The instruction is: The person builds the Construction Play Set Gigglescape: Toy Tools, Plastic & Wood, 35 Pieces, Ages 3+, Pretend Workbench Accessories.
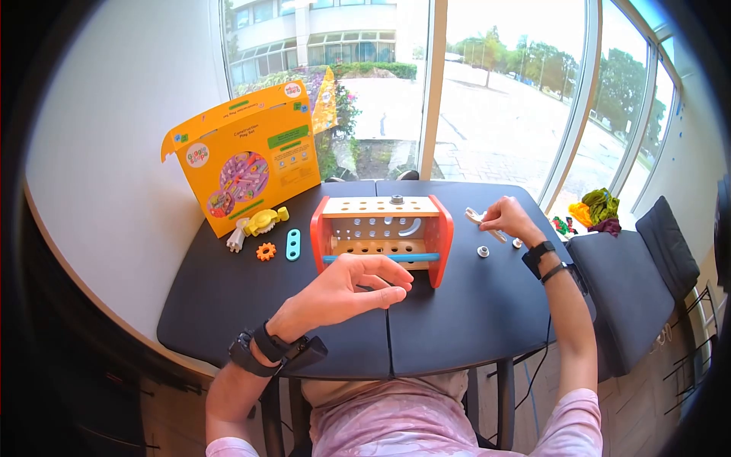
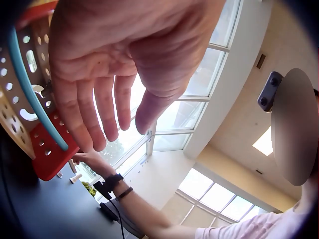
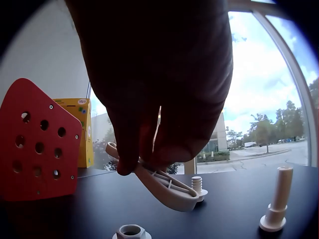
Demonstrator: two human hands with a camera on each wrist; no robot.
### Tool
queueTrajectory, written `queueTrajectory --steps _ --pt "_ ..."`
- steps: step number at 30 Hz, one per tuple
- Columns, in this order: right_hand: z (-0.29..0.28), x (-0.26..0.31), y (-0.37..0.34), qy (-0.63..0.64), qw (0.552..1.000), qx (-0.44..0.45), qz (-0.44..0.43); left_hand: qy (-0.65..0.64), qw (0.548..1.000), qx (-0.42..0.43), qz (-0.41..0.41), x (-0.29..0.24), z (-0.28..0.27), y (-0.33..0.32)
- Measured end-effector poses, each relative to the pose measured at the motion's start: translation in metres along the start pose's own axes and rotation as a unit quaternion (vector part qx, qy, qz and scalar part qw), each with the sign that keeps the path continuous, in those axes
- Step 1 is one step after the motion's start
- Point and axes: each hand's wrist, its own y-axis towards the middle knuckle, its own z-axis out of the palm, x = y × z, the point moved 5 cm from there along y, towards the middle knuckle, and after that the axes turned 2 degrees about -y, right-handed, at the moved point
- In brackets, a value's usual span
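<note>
My right hand pinches a cream plastic toy wrench between thumb and fingers, low over the table's right side. A threaded screw stands just behind the wrench in the right wrist view. Nearby are a hex nut and an upright smooth-shafted peg. My left hand is in front of the wooden toy workbench, its fingers loosely bent with nothing in them. The workbench has red side panels, a blue bar and a grey nut on its perforated top.
On the left lie a turquoise three-hole strip, an orange gear and a yellow-and-white toy piece. An orange carton stands behind them. A dark chair is beside the table, against the right.
</note>
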Motion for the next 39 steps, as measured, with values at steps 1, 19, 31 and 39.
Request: queueTrajectory --steps 1,19,31,39 --pt "0.006 -0.003 0.002 -0.005 1.000 0.003 -0.001 0.007 1.000 0.005 -0.003 0.000 0.000 0.000" --pt "0.034 0.007 0.012 -0.079 0.997 0.004 -0.010 0.136 0.960 -0.219 0.109 -0.040 -0.054 -0.011" --pt "0.050 0.130 -0.022 0.329 0.921 0.172 0.123 0.274 0.900 -0.331 -0.075 0.066 -0.157 0.027" --pt "0.038 0.139 -0.037 0.369 0.901 0.198 0.116 0.266 0.909 -0.315 0.064 0.054 -0.127 0.008"
